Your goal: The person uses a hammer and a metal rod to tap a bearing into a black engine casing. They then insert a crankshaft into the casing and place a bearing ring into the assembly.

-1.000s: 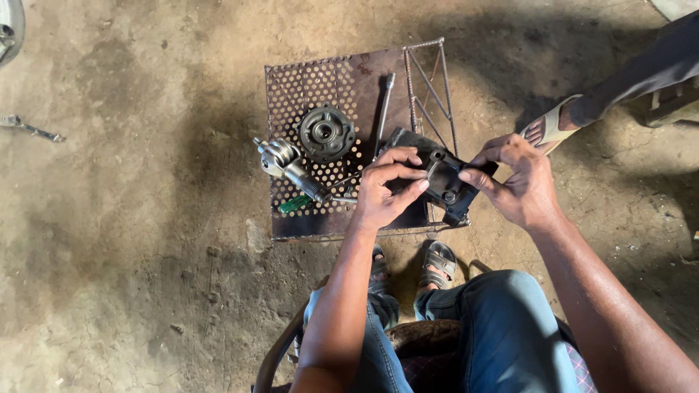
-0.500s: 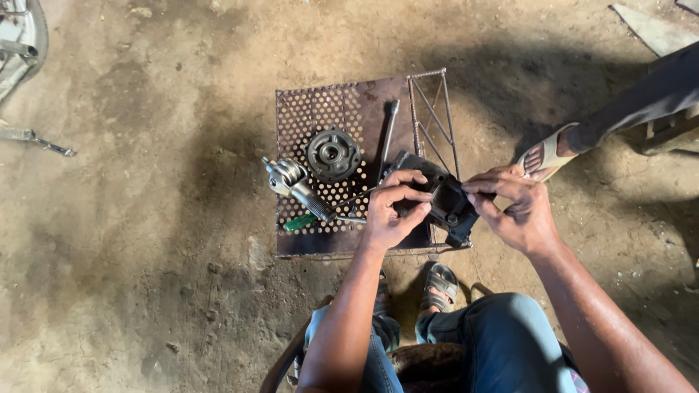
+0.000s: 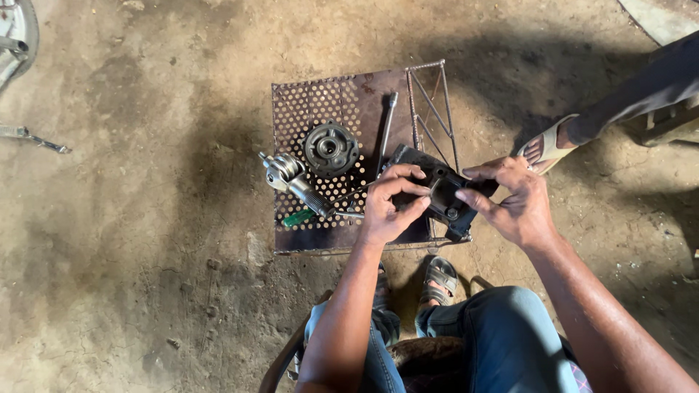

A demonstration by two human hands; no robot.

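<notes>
A dark, greasy metal housing is held over the right side of a rusty perforated metal stand. My left hand grips its left end, fingers curled over the top. My right hand holds its right end, thumb and fingers pinching the edge. On the stand lie a round flanged metal part, a silvery splined shaft assembly, a green-handled screwdriver and a long steel bar.
The stand sits on a dirt floor, with a wire frame at its right side. Another person's sandalled foot and dark trouser leg reach in from the right. My sandalled feet and jeans-clad knees are below. Metal parts lie far left.
The view has shifted a little, so the stand sits further right and lower. Both hands keep hold of the housing, turning it slightly between them.
</notes>
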